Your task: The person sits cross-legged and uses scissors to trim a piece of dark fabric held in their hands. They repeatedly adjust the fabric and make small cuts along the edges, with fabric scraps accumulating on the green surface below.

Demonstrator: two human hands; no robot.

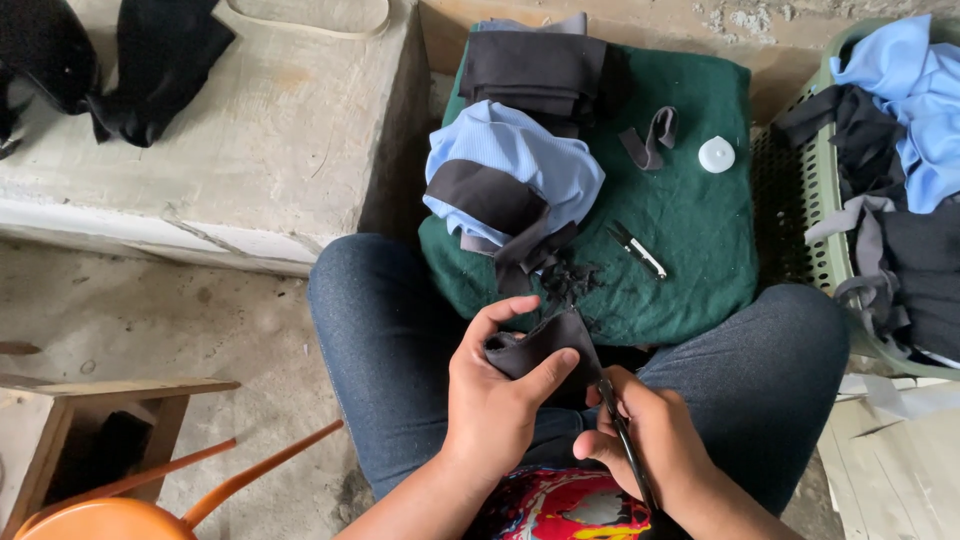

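Note:
My left hand (495,400) pinches a small piece of dark grey fabric (540,345) between thumb and fingers, held above my lap. My right hand (645,440) grips a slim black cutting tool (625,445) whose tip meets the lower edge of the fabric. Both hands hover between my knees in blue jeans (385,340). Just beyond them lies a little heap of black thread trimmings (570,280) on a green cloth (690,220).
On the green cloth lie a light blue and dark grey garment (510,165), a folded dark stack (540,70), thread snips (638,250), a grey strip (650,135), a white round cap (716,154). A green basket (800,200) of garments stands right; concrete ledge left.

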